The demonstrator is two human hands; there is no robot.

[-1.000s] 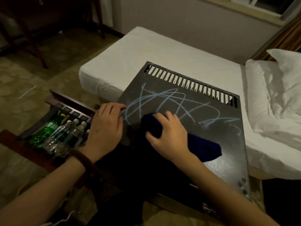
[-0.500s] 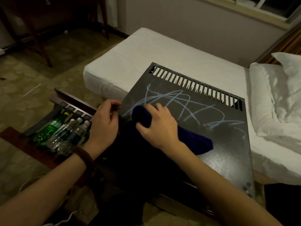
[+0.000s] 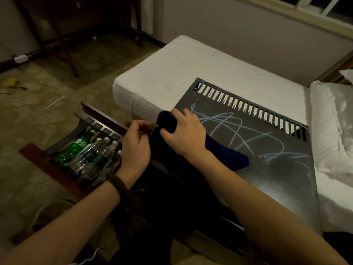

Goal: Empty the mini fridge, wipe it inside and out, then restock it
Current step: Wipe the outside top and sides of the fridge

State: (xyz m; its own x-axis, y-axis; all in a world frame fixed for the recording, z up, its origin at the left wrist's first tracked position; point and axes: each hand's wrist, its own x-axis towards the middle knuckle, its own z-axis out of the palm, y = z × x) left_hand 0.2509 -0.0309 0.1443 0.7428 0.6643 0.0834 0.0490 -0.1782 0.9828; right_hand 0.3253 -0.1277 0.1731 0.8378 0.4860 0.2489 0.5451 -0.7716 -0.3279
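So the right hand (image 3: 184,133) had its grip closed round a dark navy cloth (image 3: 225,156), bunched up at the near-left corner of the dark grey metal mini fridge top (image 3: 267,169), which had light blue chalk-like scribbles (image 3: 235,131) all over it and a row of vent slots (image 3: 248,109) along the far edge. The left hand (image 3: 136,145) sat just beside it at the fridge's left edge, fingers curled, though I couldn't tell whether that grip held anything. Left of it, a green plastic bottle (image 3: 73,148) and some clear water bottles (image 3: 95,155) lay in a dark wooden rack (image 3: 103,119) on the floor, with a white-sheeted bed (image 3: 191,73) just beyond the fridge.
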